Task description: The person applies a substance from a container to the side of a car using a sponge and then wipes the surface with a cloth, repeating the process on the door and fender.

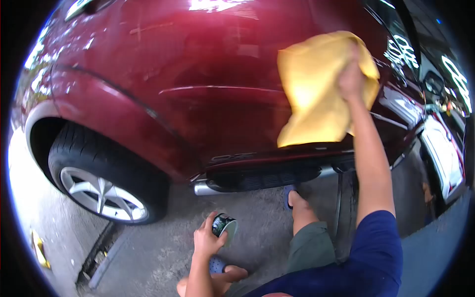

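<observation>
My right hand point(352, 79) presses a yellow cloth point(314, 84) against the dark red door panel point(222, 114) of a car; the hand is slightly blurred and its fingers are partly lost in the cloth's folds. Lower down, near my knees, my left hand point(210, 237) is wrapped round a small round tin point(224, 225) with a dark green label. The tin is tilted, its pale round face turned to the lower right.
A wheel point(101, 195) stands at the left, below the fender. A side step point(262, 179) with a silver tube runs under the door. A drain groove point(96, 252) crosses the concrete floor. At the right are a side mirror point(433, 83) and a white vehicle point(443, 153).
</observation>
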Demonstrator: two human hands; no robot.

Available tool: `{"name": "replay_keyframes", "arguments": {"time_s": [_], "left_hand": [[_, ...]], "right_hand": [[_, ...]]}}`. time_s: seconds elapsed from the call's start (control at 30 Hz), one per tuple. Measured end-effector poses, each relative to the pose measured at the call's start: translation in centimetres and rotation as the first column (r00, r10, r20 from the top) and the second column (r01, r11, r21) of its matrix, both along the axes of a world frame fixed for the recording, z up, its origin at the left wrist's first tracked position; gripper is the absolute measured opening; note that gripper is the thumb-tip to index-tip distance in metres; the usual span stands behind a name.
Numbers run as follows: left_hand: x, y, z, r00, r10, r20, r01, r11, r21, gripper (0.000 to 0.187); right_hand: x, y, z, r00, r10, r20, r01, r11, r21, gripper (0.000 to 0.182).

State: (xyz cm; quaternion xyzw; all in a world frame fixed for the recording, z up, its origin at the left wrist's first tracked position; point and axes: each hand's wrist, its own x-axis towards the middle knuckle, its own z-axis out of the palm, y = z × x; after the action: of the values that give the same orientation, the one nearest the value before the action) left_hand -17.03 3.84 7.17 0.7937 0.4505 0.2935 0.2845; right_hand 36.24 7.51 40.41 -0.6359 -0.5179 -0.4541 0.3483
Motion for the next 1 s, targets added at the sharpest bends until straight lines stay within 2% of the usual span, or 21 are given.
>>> {"name": "replay_keyframes", "arguments": {"time_s": [0.03, 0.07, 0.13, 0.23, 0.27, 0.3, 0.33, 0.4, 0.43, 0.47, 0.57, 0.6, 0.67, 0.73, 0.8, 0.83, 0.9, 0.97, 1.0], "left_hand": [[-0.2, 0.0, 0.3, 1.0, -0.019, -0.015, 0.019, 1.0, 0.007, 0.073], [-0.3, -0.1, 0.9, 0.999, -0.039, -0.026, 0.04, 0.999, 0.02, 0.074], [-0.5, 0.3, 0.7, 0.994, -0.096, -0.047, 0.098, 0.995, 0.03, 0.075], [0.1, 0.7, 1.5, 0.992, -0.125, -0.003, 0.125, 0.991, 0.042, 0.075], [0.3, 0.9, 1.4, 0.991, -0.135, -0.022, 0.136, 0.989, 0.05, 0.076], [0.2, 1.4, 1.2, 0.99, -0.141, 0.003, 0.141, 0.987, 0.075, 0.076], [0.3, 1.6, 0.9, 0.988, -0.154, 0.028, 0.151, 0.984, 0.094, 0.077], [0.4, 2.4, -0.9, 0.979, -0.173, 0.104, 0.165, 0.983, 0.083, 0.077], [0.4, 2.6, -1.5, 0.987, -0.14, 0.075, 0.135, 0.988, 0.075, 0.078], [0.4, 2.8, -1.9, 0.993, -0.106, 0.042, 0.103, 0.992, 0.066, 0.078], [0.1, 2.5, -1.8, 0.996, -0.039, -0.077, 0.04, 0.999, 0.016, 0.08], [0.1, 2.4, -2.1, 0.996, -0.027, -0.089, 0.028, 1.0, 0.011, 0.08], [-0.3, 2.1, -2.7, 0.996, -0.02, -0.087, 0.022, 1.0, 0.018, 0.08], [-0.4, 1.6, -1.9, 0.996, -0.043, -0.076, 0.045, 0.999, 0.014, 0.077], [-0.8, 0.9, -1.2, 0.994, -0.077, -0.083, 0.079, 0.997, 0.023, 0.075], [-1.1, 0.7, -0.9, 0.99, -0.099, -0.096, 0.102, 0.994, 0.028, 0.074], [-1.3, 0.5, 0.0, 0.985, -0.135, -0.106, 0.142, 0.988, 0.055, 0.074], [-1.5, 0.6, 0.7, 0.983, -0.17, -0.073, 0.175, 0.981, 0.083, 0.077], [-1.4, 0.8, 0.9, 0.981, -0.187, -0.06, 0.192, 0.976, 0.098, 0.078]], "right_hand": [[4.1, 0.4, 0.2, 0.94, -0.17, 0.295, 0.111, 0.972, 0.205, 0.074], [8.2, 0.8, 0.5, 0.802, -0.39, 0.452, 0.167, 0.873, 0.458, 0.068], [8.0, 4.8, 2.9, 0.942, -0.271, 0.197, 0.201, 0.927, 0.318, 0.056], [-8.9, 13.0, 5.2, 0.942, 0.065, 0.329, -0.177, 0.93, 0.323, 0.042], [-17.0, 14.6, 6.4, 0.914, 0.109, 0.392, -0.256, 0.902, 0.346, 0.043], [-23.6, 14.8, 7.6, 0.87, 0.153, 0.468, -0.292, 0.926, 0.241, 0.049], [-27.9, 13.9, 9.4, 0.87, 0.286, 0.401, -0.336, 0.94, 0.058, 0.052], [-36.5, 12.2, 12.9, 0.869, 0.471, 0.149, -0.425, 0.867, -0.261, 0.06], [-37.6, 20.0, 11.6, 0.809, 0.424, 0.408, -0.523, 0.835, 0.17, 0.061], [-39.3, 16.8, 12.5, 0.82, 0.478, 0.315, -0.493, 0.869, -0.038, 0.063], [-36.2, 19.7, 12.0, 0.664, 0.477, 0.575, -0.674, 0.716, 0.184, 0.063], [-34.5, 18.9, 11.8, 0.685, 0.496, 0.534, -0.633, 0.768, 0.099, 0.062], [-27.8, 15.6, 11.0, 0.813, 0.472, 0.342, -0.481, 0.874, -0.063, 0.062], [-18.6, 11.9, 10.3, 0.928, 0.339, 0.156, -0.337, 0.941, -0.038, 0.061], [-8.3, 8.4, 10.0, 0.982, 0.151, 0.11, -0.165, 0.979, 0.122, 0.061], [-3.3, 8.0, 10.3, 0.974, 0.066, 0.215, -0.131, 0.944, 0.304, 0.076], [2.2, 7.2, 11.1, 0.947, -0.285, 0.146, 0.201, 0.884, 0.422, 0.081], [3.4, 10.6, 13.0, 0.801, -0.592, 0.083, 0.479, 0.719, 0.504, 0.08], [1.8, 12.4, 14.3, 0.785, -0.616, 0.068, 0.516, 0.711, 0.478, 0.071]]}}
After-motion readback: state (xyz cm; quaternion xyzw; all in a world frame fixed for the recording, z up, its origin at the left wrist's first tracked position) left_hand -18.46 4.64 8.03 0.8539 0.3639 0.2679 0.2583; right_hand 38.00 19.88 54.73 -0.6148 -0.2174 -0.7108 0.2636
